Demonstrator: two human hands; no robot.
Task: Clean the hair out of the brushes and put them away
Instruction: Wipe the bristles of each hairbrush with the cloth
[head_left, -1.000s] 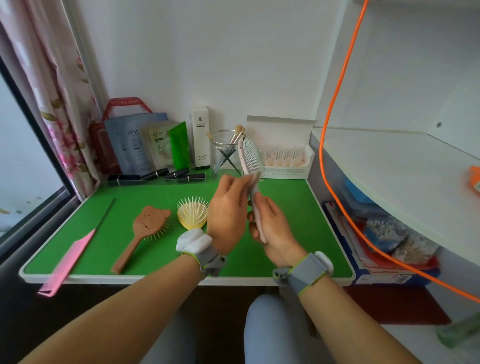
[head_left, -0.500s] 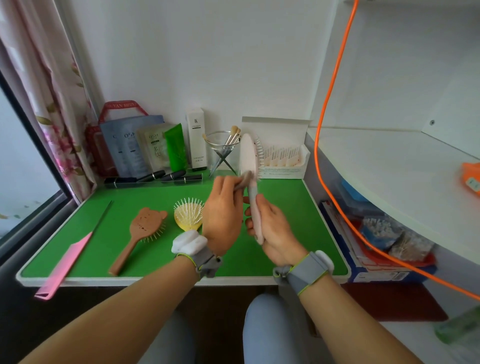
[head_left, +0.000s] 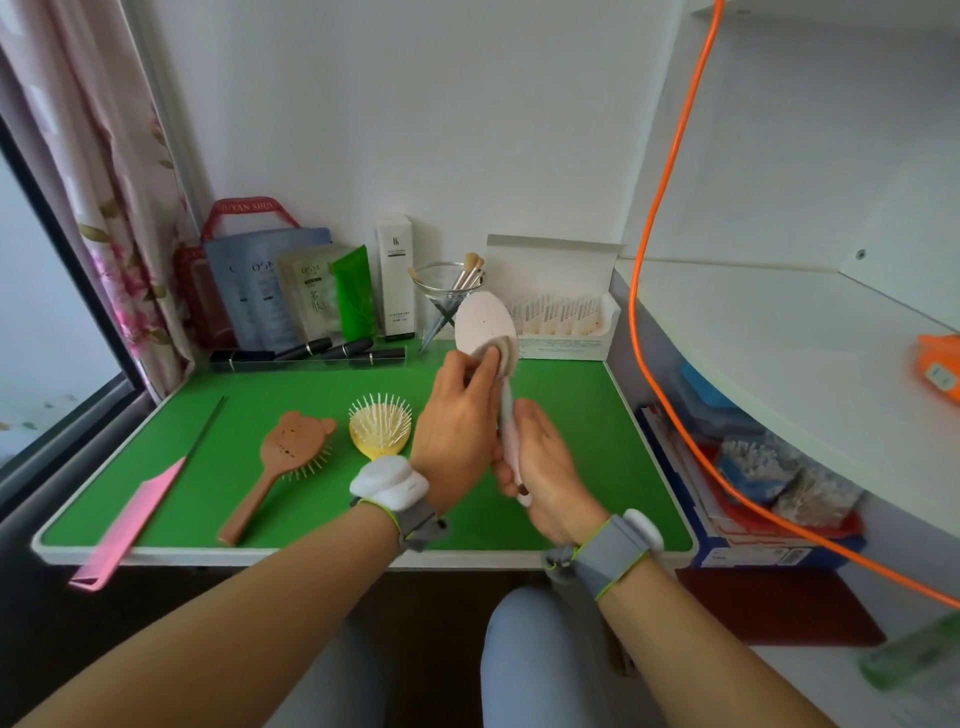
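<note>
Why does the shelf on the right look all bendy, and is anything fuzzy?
Head view: the wide-angle lens bows the white shelf edge near the frame's side. The green bottle in the bottom-right corner smears. The pink brush in the middle stays sharp.

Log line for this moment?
right hand: holds pink brush handle | left hand: fingers at head | brown brush, yellow brush: on table

Pink brush (head_left: 485, 325) bristles face away, unseen; green bottle (head_left: 914, 654) blurred, cut off

Grey wristbands (head_left: 613, 551), white pods, bare forearms
</note>
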